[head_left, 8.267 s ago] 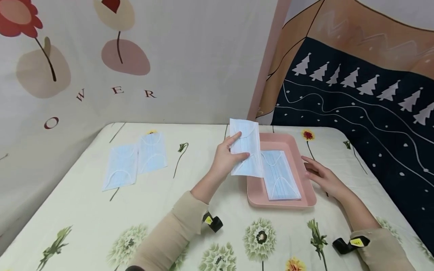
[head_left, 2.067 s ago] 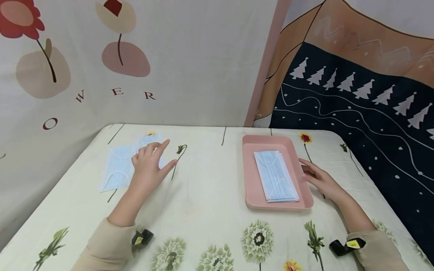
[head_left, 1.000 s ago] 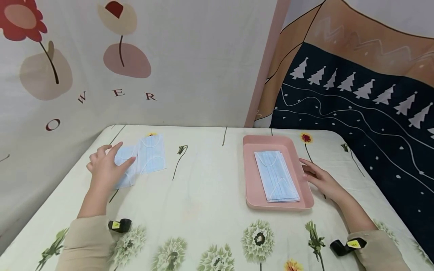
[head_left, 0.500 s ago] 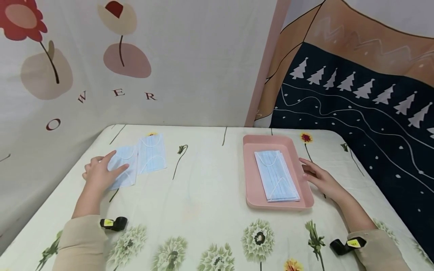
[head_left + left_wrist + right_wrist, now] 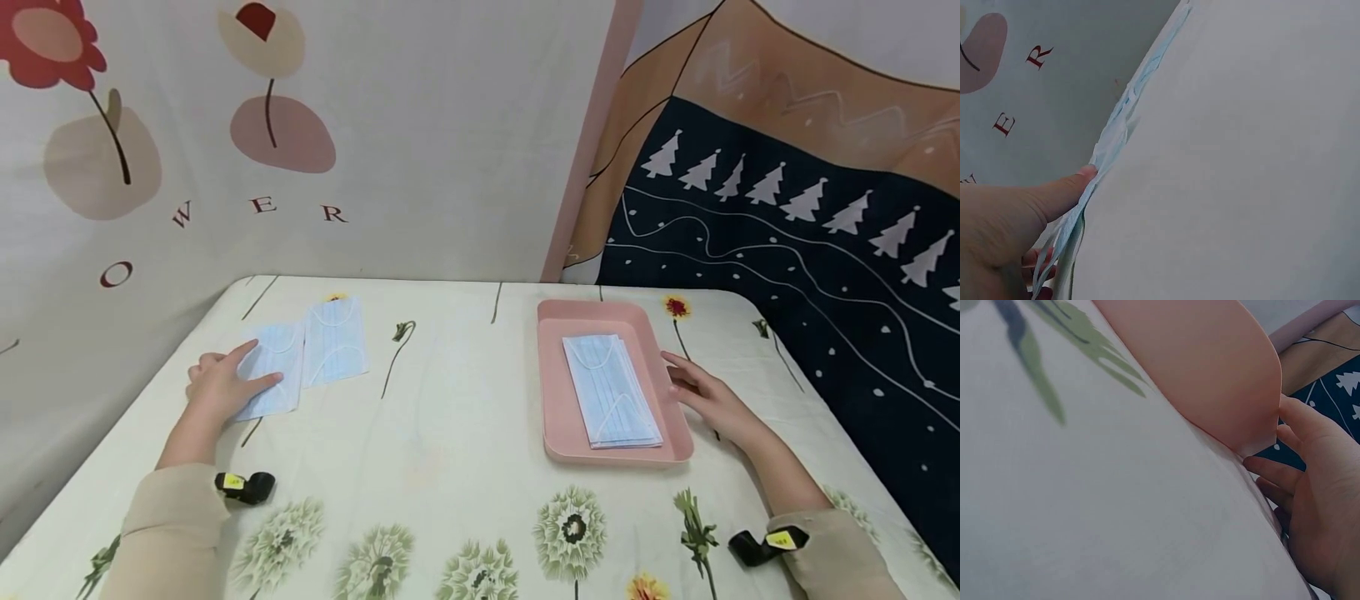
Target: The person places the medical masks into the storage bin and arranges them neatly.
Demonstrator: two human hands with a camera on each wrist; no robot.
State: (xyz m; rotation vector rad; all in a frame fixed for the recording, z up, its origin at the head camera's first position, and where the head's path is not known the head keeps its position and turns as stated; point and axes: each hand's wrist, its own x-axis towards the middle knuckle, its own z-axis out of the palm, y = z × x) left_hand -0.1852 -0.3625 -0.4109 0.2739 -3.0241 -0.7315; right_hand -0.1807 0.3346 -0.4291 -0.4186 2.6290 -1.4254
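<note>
In the head view my left hand point(image 5: 217, 387) lies over the left part of a pale blue disposable face mask point(image 5: 279, 367). Thumb and index finger are spread across it, and the left wrist view has the thumb tip touching the mask point(image 5: 1102, 164). The hand covers the mask's left edge. A second face mask point(image 5: 335, 342) lies close by on the right. Beside the pink tray point(image 5: 553, 400), my right hand point(image 5: 716, 404) has its fingertips at the right wall, with relaxed fingers, as the right wrist view confirms. Several stacked face masks point(image 5: 611, 392) lie inside the tray.
A white floral tablecloth point(image 5: 450, 400) covers the table. Behind it hangs a pale wall cloth point(image 5: 450, 150) with flower prints, and at the right a dark cloth point(image 5: 787, 258) with white trees. Small black wrist cameras sit at both sleeves.
Earlier my left hand held a mask above the tray; it then moved left, empty. Over the last second it came down onto the leftmost mask. My right hand stays at the tray.
</note>
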